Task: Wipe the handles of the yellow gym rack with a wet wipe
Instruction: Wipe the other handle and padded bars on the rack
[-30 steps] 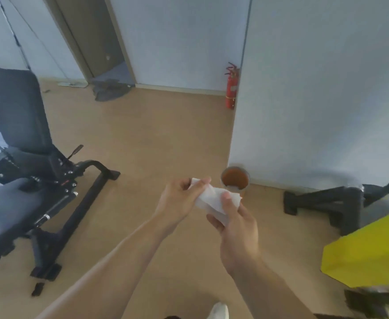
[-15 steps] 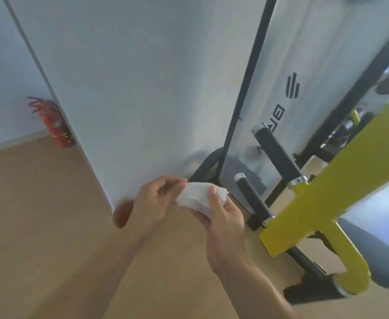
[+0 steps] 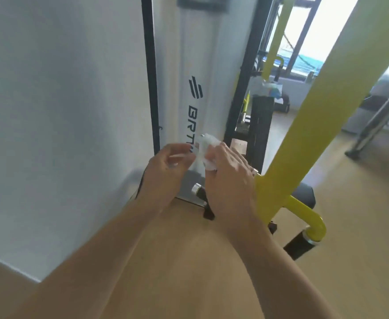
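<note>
Right hand (image 3: 229, 178) clenched on crumpled white wet wipe (image 3: 206, 153), wipe bunched at fingertips, centre frame. Left hand (image 3: 165, 171) just left of wipe, fingers curled loosely; contact with wipe blurred, cannot tell. Yellow metal gym rack bar (image 3: 322, 116) slants just right of right hand. Black padded handle with chrome end cap (image 3: 200, 192) below hands, partly hidden. White branded panel (image 3: 193, 65) behind. Tan wood floor (image 3: 361, 203).

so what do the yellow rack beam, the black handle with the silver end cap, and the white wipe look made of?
Yellow rack beam: likely painted steel, smooth glossy coat. Black handle with the silver end cap: probably rubber or foam grip, matte; the cap looks like shiny metal. White wipe: thin, crumpled nonwoven sheet, partly translucent, held by the right hand.
</note>
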`<state>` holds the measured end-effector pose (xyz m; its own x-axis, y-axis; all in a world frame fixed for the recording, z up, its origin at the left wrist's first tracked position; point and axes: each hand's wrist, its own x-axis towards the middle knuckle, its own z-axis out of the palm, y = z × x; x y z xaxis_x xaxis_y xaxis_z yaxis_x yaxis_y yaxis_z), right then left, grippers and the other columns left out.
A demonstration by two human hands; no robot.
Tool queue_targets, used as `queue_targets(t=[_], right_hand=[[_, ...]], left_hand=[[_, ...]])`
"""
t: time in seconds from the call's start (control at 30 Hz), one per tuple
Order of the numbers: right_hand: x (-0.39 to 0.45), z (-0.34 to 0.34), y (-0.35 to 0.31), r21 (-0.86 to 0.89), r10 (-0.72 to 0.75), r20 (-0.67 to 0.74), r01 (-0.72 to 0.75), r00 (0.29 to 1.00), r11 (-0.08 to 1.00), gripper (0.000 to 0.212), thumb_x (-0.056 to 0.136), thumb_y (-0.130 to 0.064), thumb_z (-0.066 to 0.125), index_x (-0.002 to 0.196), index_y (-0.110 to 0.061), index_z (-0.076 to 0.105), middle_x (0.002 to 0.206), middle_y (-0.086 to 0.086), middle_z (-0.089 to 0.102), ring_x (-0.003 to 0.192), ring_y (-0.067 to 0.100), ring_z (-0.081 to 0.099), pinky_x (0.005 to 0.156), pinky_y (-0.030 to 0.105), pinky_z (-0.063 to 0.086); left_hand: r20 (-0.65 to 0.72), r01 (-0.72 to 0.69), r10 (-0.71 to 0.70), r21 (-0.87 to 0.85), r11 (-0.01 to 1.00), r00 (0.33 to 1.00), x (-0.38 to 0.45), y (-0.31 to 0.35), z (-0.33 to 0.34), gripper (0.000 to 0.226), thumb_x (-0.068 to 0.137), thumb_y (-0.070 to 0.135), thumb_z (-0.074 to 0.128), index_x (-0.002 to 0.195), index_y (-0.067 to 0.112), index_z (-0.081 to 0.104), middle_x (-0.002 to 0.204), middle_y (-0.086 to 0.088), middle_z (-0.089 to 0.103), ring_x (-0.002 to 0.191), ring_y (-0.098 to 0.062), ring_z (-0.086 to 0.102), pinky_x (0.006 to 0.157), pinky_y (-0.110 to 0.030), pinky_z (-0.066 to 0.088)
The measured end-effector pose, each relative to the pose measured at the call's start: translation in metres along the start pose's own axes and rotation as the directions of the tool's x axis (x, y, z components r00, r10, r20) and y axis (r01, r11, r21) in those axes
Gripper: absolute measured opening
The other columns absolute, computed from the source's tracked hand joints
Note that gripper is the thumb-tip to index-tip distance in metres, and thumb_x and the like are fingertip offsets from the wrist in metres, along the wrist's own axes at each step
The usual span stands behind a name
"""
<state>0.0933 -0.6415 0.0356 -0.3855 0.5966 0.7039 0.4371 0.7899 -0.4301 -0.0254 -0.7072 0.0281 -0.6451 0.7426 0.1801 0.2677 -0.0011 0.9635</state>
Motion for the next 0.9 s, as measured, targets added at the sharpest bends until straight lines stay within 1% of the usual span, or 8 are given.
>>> queue_targets(t=[0.13,0.27,0.33,0.43,0.57,0.7,0.8,0.9], right_hand=[[0.004,0.012,0.010,-0.159,-0.055,0.133,0.076,0.990,0.984,0.034,0.084,-0.011,0.061,0.115,0.001,0.069,0.122,0.014,0.071,0.123,0.033,0.061,0.103,0.053,0.049],[0.022,-0.006,0.001,-0.174,0.026,0.297,0.027,0.955,0.984,0.066,0.100,-0.059,0.030,0.120,-0.008,0.066,0.134,0.008,0.064,0.129,0.024,0.056,0.110,0.041,0.042],[0.029,-0.009,-0.003,-0.215,0.053,0.305,0.014,0.951,0.976,0.056,0.101,-0.055,0.032,0.111,-0.011,0.067,0.122,0.005,0.070,0.114,0.024,0.064,0.098,0.035,0.047],[0.038,-0.006,0.003,-0.332,0.149,0.320,-0.036,0.936,0.943,0.032,0.095,-0.036,0.063,0.118,-0.016,0.053,0.101,0.001,0.071,0.091,0.024,0.066,0.076,0.033,0.049],[0.040,0.009,0.002,-0.487,0.173,0.324,0.007,0.930,0.873,0.038,0.091,-0.034,0.067,0.122,-0.013,0.059,0.103,0.004,0.071,0.093,0.025,0.068,0.080,0.037,0.052],[0.035,0.007,-0.007,-0.675,0.295,0.306,-0.012,0.905,0.738,0.033,0.089,-0.032,0.066,0.111,-0.007,0.061,0.098,0.011,0.071,0.089,0.033,0.068,0.086,0.049,0.052],[0.026,-0.009,-0.008,-0.826,0.435,0.280,-0.017,0.856,0.564,0.028,0.083,-0.022,0.071,0.102,-0.003,0.062,0.091,0.018,0.070,0.089,0.039,0.066,0.093,0.055,0.049],[0.028,-0.007,-0.006,-0.820,0.385,0.280,0.011,0.879,0.572,0.030,0.087,-0.028,0.069,0.099,-0.002,0.061,0.087,0.018,0.069,0.084,0.039,0.066,0.093,0.054,0.050]], left_hand=[[0.017,-0.028,0.028,-0.012,1.000,0.999,0.027,0.001,0.002,0.016,0.094,0.040,0.064,0.111,0.040,0.066,0.109,0.023,0.071,0.103,0.004,0.065,0.102,-0.031,0.050],[0.076,-0.008,0.015,-0.093,0.996,0.997,0.054,0.003,0.002,0.017,0.099,0.035,0.059,0.111,0.032,0.070,0.109,0.016,0.073,0.107,-0.008,0.067,0.104,-0.044,0.050],[0.134,-0.004,0.023,-0.134,0.991,0.991,0.065,0.001,0.004,0.017,0.100,0.031,0.058,0.109,0.028,0.072,0.107,0.011,0.074,0.105,-0.012,0.068,0.104,-0.047,0.049],[0.242,-0.025,0.059,-0.140,0.990,0.968,0.076,-0.005,0.008,0.015,0.098,0.031,0.061,0.105,0.027,0.074,0.098,0.011,0.075,0.096,-0.011,0.070,0.104,-0.044,0.049],[0.337,-0.043,0.111,-0.203,0.978,0.935,0.088,-0.011,0.012,0.018,0.098,0.030,0.060,0.104,0.023,0.075,0.098,0.008,0.076,0.099,-0.013,0.070,0.099,-0.034,0.051],[0.365,-0.115,0.177,-0.185,0.976,0.914,0.094,-0.016,0.011,0.012,0.092,0.035,0.066,0.097,0.029,0.075,0.092,0.018,0.075,0.094,-0.002,0.069,0.081,-0.008,0.048],[0.392,-0.187,0.226,-0.136,0.973,0.892,0.099,-0.021,0.009,0.017,0.084,0.049,0.065,0.096,0.040,0.073,0.095,0.024,0.074,0.099,-0.002,0.068,0.084,-0.008,0.048],[0.401,-0.233,0.264,-0.125,0.965,0.877,0.103,-0.023,0.010,0.011,0.085,0.048,0.066,0.094,0.045,0.071,0.097,0.026,0.074,0.099,-0.003,0.068,0.082,-0.005,0.046]])
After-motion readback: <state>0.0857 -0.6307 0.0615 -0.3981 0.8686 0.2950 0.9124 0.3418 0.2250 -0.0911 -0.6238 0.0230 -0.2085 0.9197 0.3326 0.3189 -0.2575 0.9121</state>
